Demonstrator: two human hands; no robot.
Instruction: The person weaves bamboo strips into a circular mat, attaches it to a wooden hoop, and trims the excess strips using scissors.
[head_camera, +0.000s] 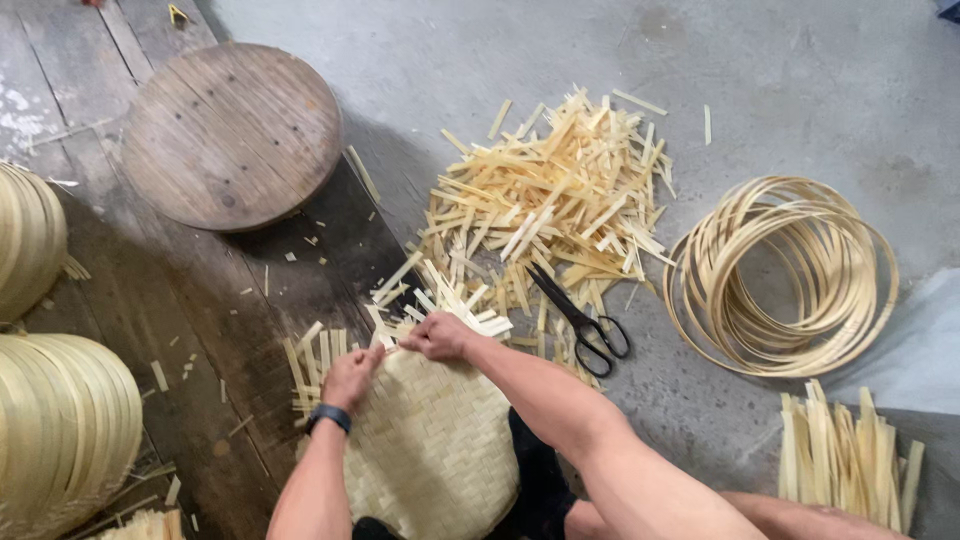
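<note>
A round woven bamboo mat (430, 450) lies across the person's lap, its far edge bristling with loose strip ends (440, 300) that stick out toward the floor. The left hand (350, 378), a dark band at its wrist, presses fingers-down on the mat's upper left edge, curled closed over the weave there. The right hand (437, 337) reaches across from the right with the forearm angled up and left, its grip pinched shut on what looks like one or two of the strip ends, though the fingertips are turned away and I cannot tell exactly how many it holds. The likeliest trouble, to my eye, is a thin strip snapping or splitting if it is bent too sharply at the rim, and the weave slackening if the left hand lifts while the right pulls; the bare fingers also sit among stiff cut ends that could nick them. Black scissors (583, 322) lie on the concrete floor (800, 80) just beyond the right hand, at the edge of a heap of bamboo offcuts (555, 195) (close enough to be knocked by the elbow). A coil of bamboo hoops (785, 270) rests well to the right, and a round wooden board (232, 135) sits at upper left.
</note>
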